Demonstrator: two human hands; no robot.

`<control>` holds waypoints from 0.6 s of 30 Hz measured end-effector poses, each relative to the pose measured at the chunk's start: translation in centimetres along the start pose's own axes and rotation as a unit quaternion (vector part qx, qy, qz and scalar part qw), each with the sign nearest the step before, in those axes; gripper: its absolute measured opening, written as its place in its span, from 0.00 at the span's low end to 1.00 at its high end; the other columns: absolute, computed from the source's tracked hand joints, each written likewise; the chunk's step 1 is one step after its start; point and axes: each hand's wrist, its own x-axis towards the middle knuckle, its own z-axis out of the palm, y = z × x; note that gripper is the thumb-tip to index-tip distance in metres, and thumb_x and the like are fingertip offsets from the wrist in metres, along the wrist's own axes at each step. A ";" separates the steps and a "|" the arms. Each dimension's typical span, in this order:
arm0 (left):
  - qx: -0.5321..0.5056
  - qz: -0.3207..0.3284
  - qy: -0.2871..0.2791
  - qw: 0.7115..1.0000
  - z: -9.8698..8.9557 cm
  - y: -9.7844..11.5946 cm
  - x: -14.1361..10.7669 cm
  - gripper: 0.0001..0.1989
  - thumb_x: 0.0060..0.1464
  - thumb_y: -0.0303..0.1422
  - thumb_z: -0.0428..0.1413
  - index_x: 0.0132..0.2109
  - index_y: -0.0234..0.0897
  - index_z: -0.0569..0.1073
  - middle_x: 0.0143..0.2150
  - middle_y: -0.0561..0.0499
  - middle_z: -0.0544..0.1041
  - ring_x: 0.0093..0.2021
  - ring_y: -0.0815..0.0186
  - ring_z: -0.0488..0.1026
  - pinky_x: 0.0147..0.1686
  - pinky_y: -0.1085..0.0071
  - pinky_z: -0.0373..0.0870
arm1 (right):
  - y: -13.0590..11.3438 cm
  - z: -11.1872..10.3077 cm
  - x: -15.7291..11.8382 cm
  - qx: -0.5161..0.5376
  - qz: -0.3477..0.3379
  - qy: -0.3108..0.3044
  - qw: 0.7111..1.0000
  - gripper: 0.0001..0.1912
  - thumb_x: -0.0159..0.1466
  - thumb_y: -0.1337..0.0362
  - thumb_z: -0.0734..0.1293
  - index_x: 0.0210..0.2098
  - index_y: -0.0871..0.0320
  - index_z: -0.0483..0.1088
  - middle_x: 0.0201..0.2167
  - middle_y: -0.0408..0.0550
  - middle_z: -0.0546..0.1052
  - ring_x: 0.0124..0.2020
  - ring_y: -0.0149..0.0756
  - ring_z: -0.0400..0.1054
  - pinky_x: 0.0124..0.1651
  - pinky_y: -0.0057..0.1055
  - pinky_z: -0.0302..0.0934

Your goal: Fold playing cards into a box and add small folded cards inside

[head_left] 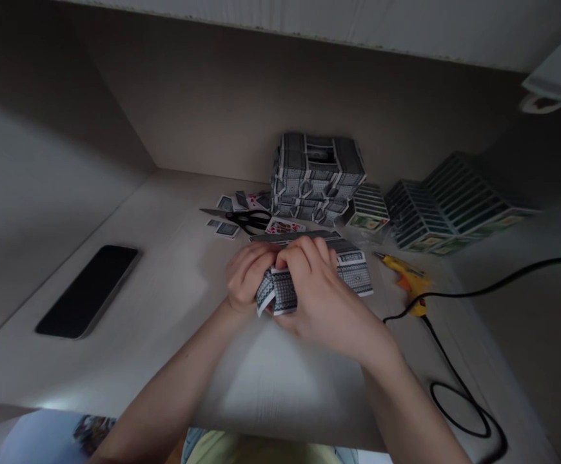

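My left hand [249, 277] is closed on the left end of a folded playing-card piece [284, 290] with a grey patterned back and white edges. From the right, my right hand [316, 293] grips the same piece, its fingers bent over the top; the thumb side is partly hidden. Just behind my hands lies a flat, joined card strip [358, 274], partly covered by my right hand. Black-handled scissors [249, 219] rest behind my left hand, among cut card pieces [227, 229] and a face card [284, 225].
A box built of folded cards [319, 174] stands against the back wall. Right of it are stacked card packs [447, 200] and a smaller stack [369, 209]. A yellow glue gun [409, 277] with a black cord [454, 367] lies at right, a phone [89, 290] at left.
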 end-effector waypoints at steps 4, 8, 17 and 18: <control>-0.016 0.040 0.046 0.998 0.1 0.1 0.1 0.12 0.58 0.32 0.46 0.48 0.36 0.67 0.44 0.43 0.73 0.46 0.60 0.70 0.43 0.60 0.70 | 0.0 0.1 0.0 0.004 -0.003 0.006 1.000 0.16 0.50 0.68 0.63 0.38 0.59 0.59 0.40 0.52 0.64 0.42 0.44 0.55 0.42 0.39 0.51; -0.018 0.024 0.037 0.999 0.1 0.2 0.3 0.12 0.59 0.34 0.44 0.47 0.37 0.67 0.43 0.43 0.73 0.45 0.60 0.71 0.42 0.59 0.71 | 0.0 0.1 0.0 0.004 -0.004 0.006 1.000 0.16 0.50 0.68 0.63 0.38 0.59 0.59 0.40 0.52 0.64 0.42 0.44 0.55 0.42 0.39 0.51; -0.021 0.027 0.027 0.999 0.0 0.3 0.4 0.13 0.58 0.36 0.45 0.46 0.35 0.67 0.43 0.43 0.73 0.45 0.59 0.71 0.42 0.59 0.71 | -0.3 -0.1 -0.1 -0.003 -0.003 0.005 1.000 0.15 0.50 0.69 0.63 0.38 0.59 0.59 0.40 0.52 0.64 0.42 0.44 0.55 0.42 0.40 0.52; -0.021 0.023 0.029 0.999 0.0 0.2 0.4 0.13 0.58 0.36 0.45 0.46 0.35 0.67 0.43 0.43 0.73 0.45 0.60 0.71 0.42 0.59 0.71 | -0.2 0.0 -0.1 -0.002 -0.003 0.007 1.000 0.16 0.50 0.68 0.64 0.39 0.59 0.59 0.40 0.52 0.64 0.42 0.44 0.55 0.43 0.40 0.52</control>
